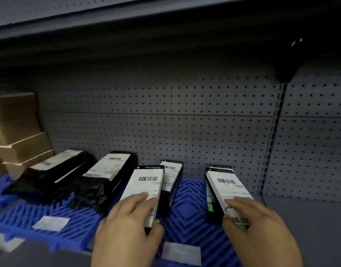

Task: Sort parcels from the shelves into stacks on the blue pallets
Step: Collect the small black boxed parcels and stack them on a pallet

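My left hand (127,228) grips the near end of a slim black box with a white barcode label (144,185), lifted at a tilt over the blue pallet (187,214). My right hand (260,232) holds a second labelled black box (227,187) on top of a short stack of the same boxes (212,211). Just behind the left box, another such box (171,178) rests on the pallet. Further left lie two black plastic-wrapped parcels with labels (110,170) (56,170).
Brown cardboard boxes (17,135) are stacked at the far left. A grey pegboard wall (185,122) closes the back, with an upper shelf (127,20) overhead. White paper tags (50,223) (181,252) lie at the pallet's front. Grey shelf surface (310,228) extends to the right.
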Demonstrator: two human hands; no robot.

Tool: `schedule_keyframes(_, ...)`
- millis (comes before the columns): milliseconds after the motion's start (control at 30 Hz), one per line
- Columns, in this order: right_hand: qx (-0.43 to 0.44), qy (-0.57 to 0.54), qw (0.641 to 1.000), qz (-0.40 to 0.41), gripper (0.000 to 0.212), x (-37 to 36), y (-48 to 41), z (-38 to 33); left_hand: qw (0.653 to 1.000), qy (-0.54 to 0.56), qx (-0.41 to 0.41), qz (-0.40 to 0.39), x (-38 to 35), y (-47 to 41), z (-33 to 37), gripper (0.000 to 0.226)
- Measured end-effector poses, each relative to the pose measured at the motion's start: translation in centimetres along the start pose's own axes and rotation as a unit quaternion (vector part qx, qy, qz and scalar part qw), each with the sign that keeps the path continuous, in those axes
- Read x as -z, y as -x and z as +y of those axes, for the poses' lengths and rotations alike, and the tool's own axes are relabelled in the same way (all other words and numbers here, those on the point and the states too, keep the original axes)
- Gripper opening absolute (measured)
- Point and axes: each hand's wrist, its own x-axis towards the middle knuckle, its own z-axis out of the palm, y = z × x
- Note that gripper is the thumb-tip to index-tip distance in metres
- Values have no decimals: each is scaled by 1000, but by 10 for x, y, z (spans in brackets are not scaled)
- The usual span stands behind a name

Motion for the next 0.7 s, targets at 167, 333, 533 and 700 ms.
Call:
schedule_keyframes(167, -68, 26, 997, 35, 37, -13, -15, -18, 999, 8, -42, -29, -14, -50, -18, 53)
schedule_keyframes(333, -89, 64, 993, 40, 37, -19, -34, -26, 997, 9, -67, -40, -23, -81, -15, 51)
schedule_keyframes(533, -76, 91, 992, 35, 40, -29, -64, -30, 995, -7, -75, -65, -40, -115, -12, 54)
schedule_keyframes(700, -65, 87, 994, 29, 41, -39, -87, -25, 993, -25, -88, -71, -53, -133, -11, 57)
